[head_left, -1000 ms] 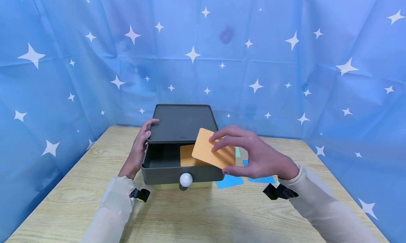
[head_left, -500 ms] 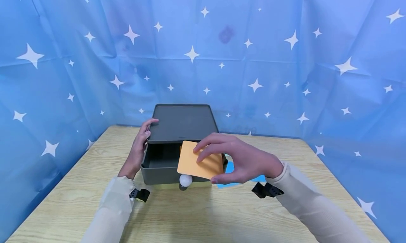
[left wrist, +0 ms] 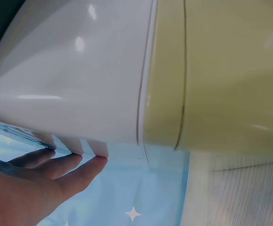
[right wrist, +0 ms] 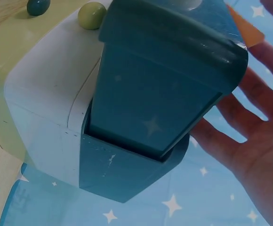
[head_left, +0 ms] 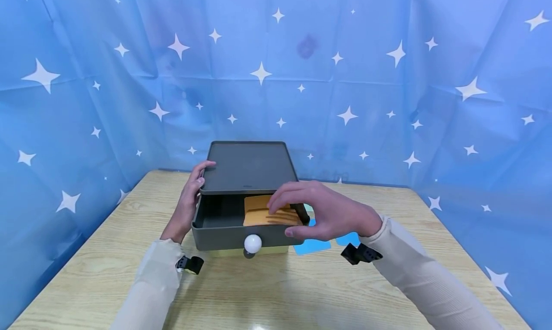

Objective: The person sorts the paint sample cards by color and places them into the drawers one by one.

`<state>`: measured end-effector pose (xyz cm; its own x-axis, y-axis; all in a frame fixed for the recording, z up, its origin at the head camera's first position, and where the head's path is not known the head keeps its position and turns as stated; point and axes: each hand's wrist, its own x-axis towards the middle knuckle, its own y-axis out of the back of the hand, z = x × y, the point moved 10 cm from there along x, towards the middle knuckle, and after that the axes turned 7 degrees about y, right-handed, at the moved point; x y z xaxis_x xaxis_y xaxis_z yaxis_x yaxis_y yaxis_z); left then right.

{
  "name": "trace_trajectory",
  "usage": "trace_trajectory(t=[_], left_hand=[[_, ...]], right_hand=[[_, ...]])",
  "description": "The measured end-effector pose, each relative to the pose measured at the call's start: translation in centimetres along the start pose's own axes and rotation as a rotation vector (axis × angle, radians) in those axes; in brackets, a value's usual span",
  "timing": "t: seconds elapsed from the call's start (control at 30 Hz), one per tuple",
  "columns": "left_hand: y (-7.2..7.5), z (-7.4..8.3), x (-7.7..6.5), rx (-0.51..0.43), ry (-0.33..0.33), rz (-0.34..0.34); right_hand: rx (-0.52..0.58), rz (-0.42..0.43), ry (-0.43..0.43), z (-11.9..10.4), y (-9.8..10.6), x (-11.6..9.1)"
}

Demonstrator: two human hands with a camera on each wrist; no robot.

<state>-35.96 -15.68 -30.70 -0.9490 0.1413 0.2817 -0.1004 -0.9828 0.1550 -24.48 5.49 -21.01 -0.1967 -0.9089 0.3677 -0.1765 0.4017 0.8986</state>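
Arching in a wide grip, the right hand (head_left: 325, 211) is spanning orange cards (head_left: 258, 218) lying in the pulled-out drawer (head_left: 217, 239).
The left hand (head_left: 188, 201), fingers extended, is touching the dark-topped cabinet (head_left: 247, 165); a tiny mark (head_left: 247, 186) on its front edge is proving illegible.

Rests the left hand (head_left: 189, 196) against the left side of the dark grey box (head_left: 247, 165), touching its top edge. Curves the right hand (head_left: 323, 210) over the right front corner of the pulled-out drawer (head_left: 215, 240) — on or just above the orange card (head_left: 257, 218) inside, hard to tell which. Shows a white knob (head_left: 252, 244) in front — and blue cards (head_left: 311, 246) flat on the wooden table (head_left: 241, 296).
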Motion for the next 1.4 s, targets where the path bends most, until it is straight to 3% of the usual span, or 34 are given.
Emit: trace_trajectory(t=[0.43, 1.03, 1.4], left_hand=[[0.0, 0.1, 0.0, -0.006, -0.005, 0.001], [0.0, 0.2, 0.0, -0.034, -0.008, -0.003], [0.0, 0.2, -0.1, -0.035, -0.012, -0.005]], right_hand=[[-0.027, 0.069, 0.057, 0.3, 0.5, -0.3], [-0.092, 0.118, 0.004, 0.5, 0.9, -0.3], [-0.082, 0.161, 0.131, -2.3, 0.8, 0.5]])
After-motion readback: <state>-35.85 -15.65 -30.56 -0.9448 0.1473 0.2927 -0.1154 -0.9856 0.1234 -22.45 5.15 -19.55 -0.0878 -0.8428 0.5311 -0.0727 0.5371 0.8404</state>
